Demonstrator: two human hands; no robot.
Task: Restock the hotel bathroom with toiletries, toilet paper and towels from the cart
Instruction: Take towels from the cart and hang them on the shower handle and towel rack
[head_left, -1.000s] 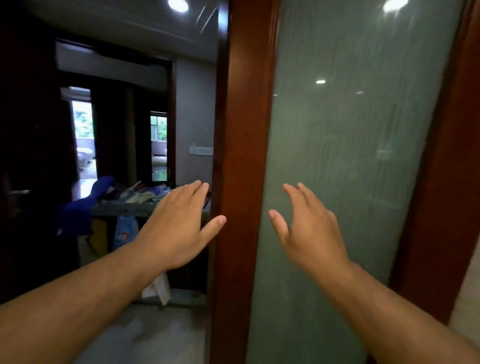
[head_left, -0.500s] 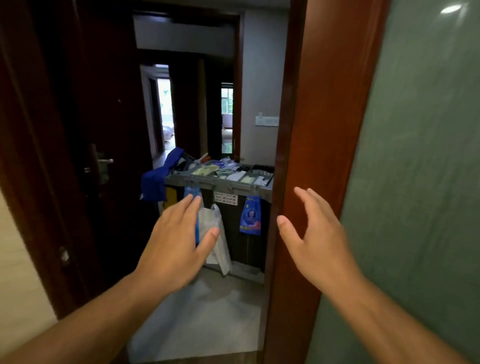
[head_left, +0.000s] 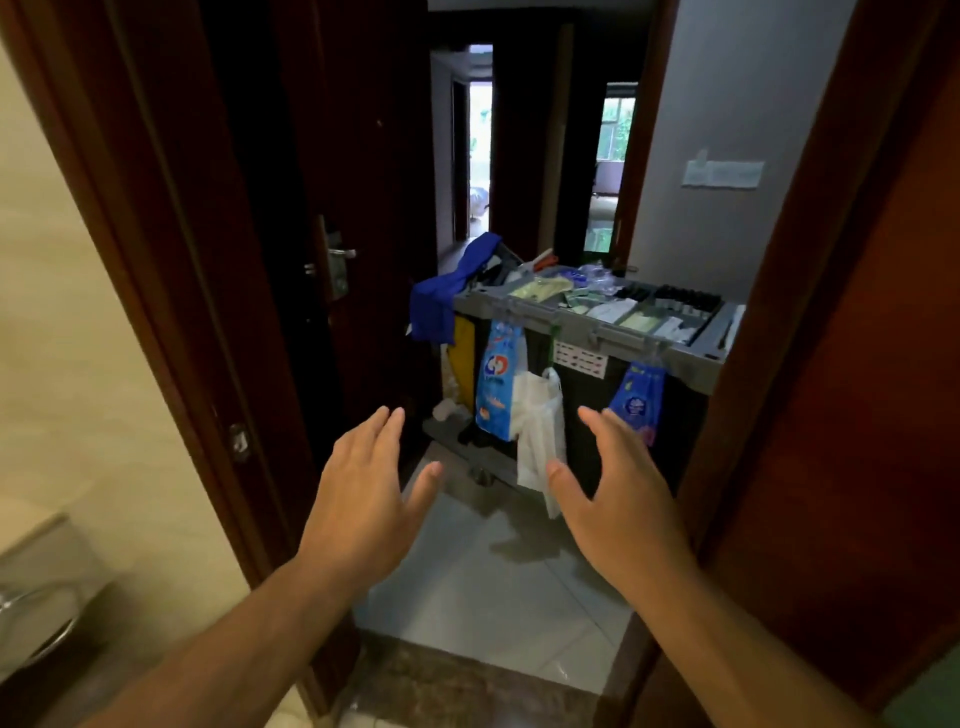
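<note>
The housekeeping cart (head_left: 691, 361) stands in the hallway beyond the bathroom doorway. Its grey top tray holds several small toiletry packets and sachets (head_left: 623, 312). A blue-and-white bag (head_left: 496, 384), a white plastic bag (head_left: 540, 431) and a small blue packet (head_left: 638, 397) hang from its front. A blue cloth (head_left: 449, 296) drapes over its left end. My left hand (head_left: 361, 499) and my right hand (head_left: 618, 501) are raised in front of me with fingers spread, holding nothing, short of the cart.
Dark wooden door frames stand at the left (head_left: 156, 260) and right (head_left: 831, 312). An open dark door with a metal handle (head_left: 340, 253) lies on the left. A dark stone threshold (head_left: 467, 680) crosses the pale tiled floor (head_left: 483, 582). A chrome fixture (head_left: 36, 613) shows at lower left.
My view has swung left from the frosted glass door panel to face the doorway and has moved closer to the cart. Both hands stay raised and empty.
</note>
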